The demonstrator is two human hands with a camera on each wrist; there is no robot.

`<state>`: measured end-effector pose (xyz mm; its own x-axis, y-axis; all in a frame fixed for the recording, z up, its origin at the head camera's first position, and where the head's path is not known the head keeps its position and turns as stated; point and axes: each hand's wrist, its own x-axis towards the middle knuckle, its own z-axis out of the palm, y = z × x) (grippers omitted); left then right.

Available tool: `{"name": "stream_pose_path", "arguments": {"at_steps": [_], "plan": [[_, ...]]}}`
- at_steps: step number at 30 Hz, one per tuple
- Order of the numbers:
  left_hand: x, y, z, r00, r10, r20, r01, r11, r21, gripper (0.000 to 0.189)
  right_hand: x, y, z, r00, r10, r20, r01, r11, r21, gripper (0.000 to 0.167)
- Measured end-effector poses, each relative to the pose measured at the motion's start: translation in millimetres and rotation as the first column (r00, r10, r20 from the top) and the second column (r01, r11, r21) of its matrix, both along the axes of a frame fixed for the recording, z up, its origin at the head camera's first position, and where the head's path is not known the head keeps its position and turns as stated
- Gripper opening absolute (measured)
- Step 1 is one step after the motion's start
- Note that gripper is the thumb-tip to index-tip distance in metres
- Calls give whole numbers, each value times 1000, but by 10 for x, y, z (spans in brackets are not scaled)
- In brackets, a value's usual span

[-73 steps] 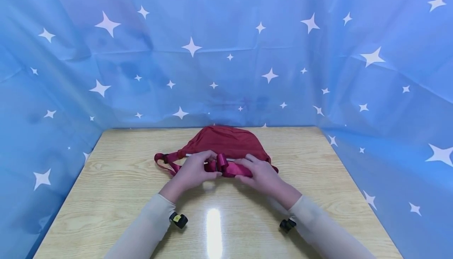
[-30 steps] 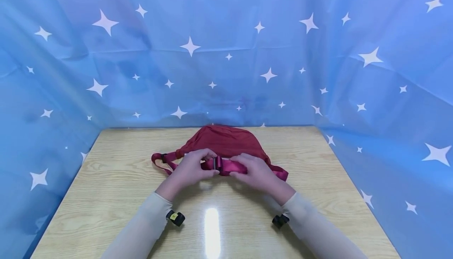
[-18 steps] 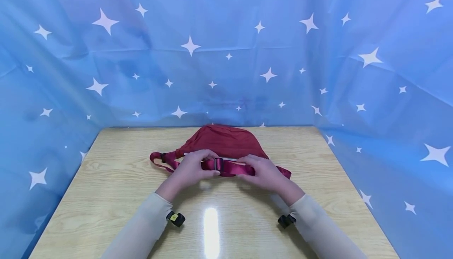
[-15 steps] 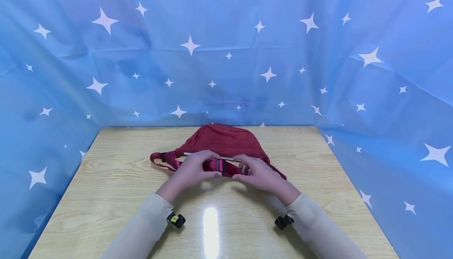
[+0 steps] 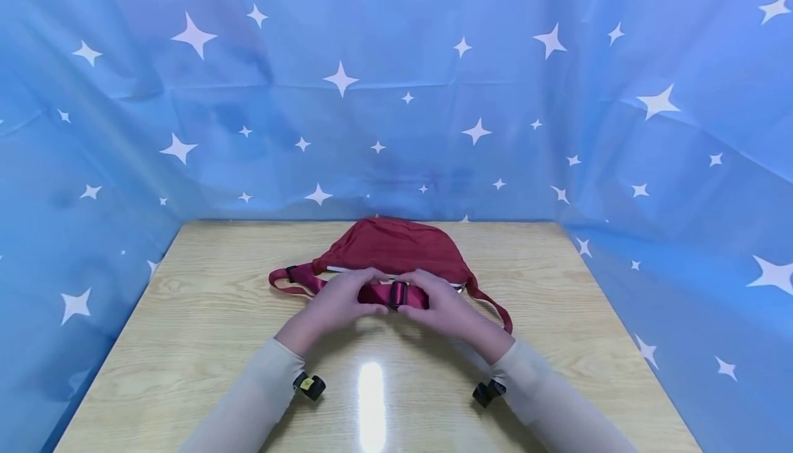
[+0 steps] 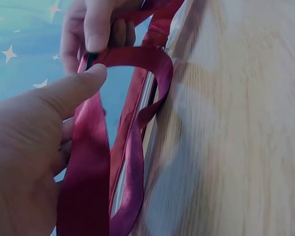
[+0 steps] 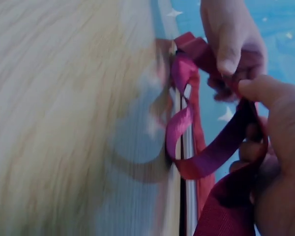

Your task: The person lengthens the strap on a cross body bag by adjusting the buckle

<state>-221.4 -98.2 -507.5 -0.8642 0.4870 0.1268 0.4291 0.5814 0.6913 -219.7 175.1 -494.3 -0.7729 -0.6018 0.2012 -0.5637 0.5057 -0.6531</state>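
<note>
The left hand (image 5: pixel 337 298) and the right hand (image 5: pixel 442 305) meet at a dark slide buckle (image 5: pixel 398 294) threaded on the dark red strap (image 5: pixel 376 294) of a waist bag (image 5: pixel 396 248). The left hand's grip pinches the strap on the buckle's left, thumb on the near edge and fingers on the far edge; the right hand's grip pinches it close by the buckle on the right, with thumb and fingers placed the same way. In the left wrist view the two thumb tips come near each other beside the buckle, and a slack length of strap curves away from them in an open loop. Just behind the hands runs the bag's pale zipper (image 5: pixel 339 269), partly hidden by the fingers. The bag lies beyond it, its zippered side toward the person and its rounded top reaching the far edge of the wooden surface (image 5: pixel 186 343). From the bag's left corner the strap turns back in a narrow loop with a second small black buckle (image 5: pixel 291 272); from the right corner it curves down toward the right wrist. Both arms wear pale sleeves (image 5: pixel 260 387), with a small black device (image 5: pixel 310 387) at each cuff. A bright reflection lies on the surface between the forearms. Behind hangs a blue curtain (image 5: pixel 396 109) printed with white stars.
</note>
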Motion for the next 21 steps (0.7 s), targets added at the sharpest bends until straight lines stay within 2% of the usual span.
{"name": "stream_pose_path", "arguments": {"at_steps": [4,9,12,17,21], "plan": [[15,-78,11,1000,-13,20,13,1000,9,40,-5,68,1,997,34,-75,-34,999,-8,49],[25,-148,41,998,-45,37,43,998,50,17,-1,119,26,990,62,-127,-70,996,-57,50],[15,-175,52,997,-56,57,52,995,83,5,6,131,43,988,78,-130,-89,993,-80,51],[-1,-148,53,991,-96,91,81,984,159,6,22,128,50,990,105,-98,-113,991,-76,52],[4,-99,48,989,-114,94,94,976,195,8,32,116,44,989,114,-91,-123,988,-93,50]]}}
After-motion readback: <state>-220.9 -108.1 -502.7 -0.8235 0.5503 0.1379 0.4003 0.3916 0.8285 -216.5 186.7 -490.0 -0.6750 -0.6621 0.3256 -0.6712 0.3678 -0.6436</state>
